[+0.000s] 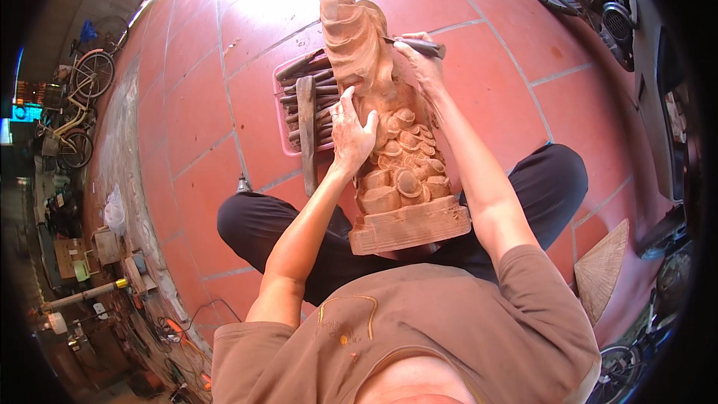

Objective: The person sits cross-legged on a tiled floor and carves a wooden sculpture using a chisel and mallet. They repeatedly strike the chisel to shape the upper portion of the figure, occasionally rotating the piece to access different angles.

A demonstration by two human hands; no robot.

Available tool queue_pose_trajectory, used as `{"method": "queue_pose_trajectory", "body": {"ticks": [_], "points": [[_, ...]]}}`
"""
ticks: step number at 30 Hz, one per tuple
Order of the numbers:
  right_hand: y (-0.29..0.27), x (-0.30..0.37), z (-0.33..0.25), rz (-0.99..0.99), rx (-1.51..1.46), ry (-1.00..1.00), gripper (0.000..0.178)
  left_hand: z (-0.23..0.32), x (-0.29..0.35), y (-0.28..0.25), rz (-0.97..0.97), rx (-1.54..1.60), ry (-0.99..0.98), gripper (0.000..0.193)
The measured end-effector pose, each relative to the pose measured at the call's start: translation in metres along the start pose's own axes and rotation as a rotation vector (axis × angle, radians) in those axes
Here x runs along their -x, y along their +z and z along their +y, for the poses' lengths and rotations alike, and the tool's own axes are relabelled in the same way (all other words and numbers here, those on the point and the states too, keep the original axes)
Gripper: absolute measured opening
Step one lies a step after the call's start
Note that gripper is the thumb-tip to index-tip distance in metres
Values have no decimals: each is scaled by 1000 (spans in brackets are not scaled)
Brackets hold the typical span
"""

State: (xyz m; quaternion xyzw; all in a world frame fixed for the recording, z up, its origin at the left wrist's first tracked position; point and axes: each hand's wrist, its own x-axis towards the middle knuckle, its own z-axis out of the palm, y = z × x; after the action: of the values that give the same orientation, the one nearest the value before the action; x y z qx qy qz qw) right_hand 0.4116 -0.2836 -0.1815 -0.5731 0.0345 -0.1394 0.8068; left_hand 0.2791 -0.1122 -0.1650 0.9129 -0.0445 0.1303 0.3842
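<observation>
A carved wooden statue [357, 45], with draped folds above and a heap of rounded shapes below, lies tilted back from me. Its flat stepped base [410, 226] is between my crossed legs. Against the statue's left side rests my left hand [351, 138], open, with thumb and fingers apart. My right hand [422, 63] is closed around the dark handle of a carving chisel [428, 47]. The chisel's thin end points left and meets the statue's upper right edge; whether it cuts in is too small to tell.
Left of the statue, a pink plastic basket [287, 131] holds several dark-handled tools, with a long wooden bar [307, 123] across it. A conical hat [603, 273] lies at right. A motorbike [598, 0] stands far right, bicycles [91, 75] far left. Red tiles [198, 116] cover the floor.
</observation>
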Motion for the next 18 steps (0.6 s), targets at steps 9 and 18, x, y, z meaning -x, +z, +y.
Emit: {"method": "queue_pose_trajectory", "body": {"ticks": [9,18], "points": [[13,-27,5,-87,-64,103,21,-2,-1,0,-4,-8,4,69],[2,-9,1,-83,-103,186,22,-1,0,1,11,0,-8,68]]}}
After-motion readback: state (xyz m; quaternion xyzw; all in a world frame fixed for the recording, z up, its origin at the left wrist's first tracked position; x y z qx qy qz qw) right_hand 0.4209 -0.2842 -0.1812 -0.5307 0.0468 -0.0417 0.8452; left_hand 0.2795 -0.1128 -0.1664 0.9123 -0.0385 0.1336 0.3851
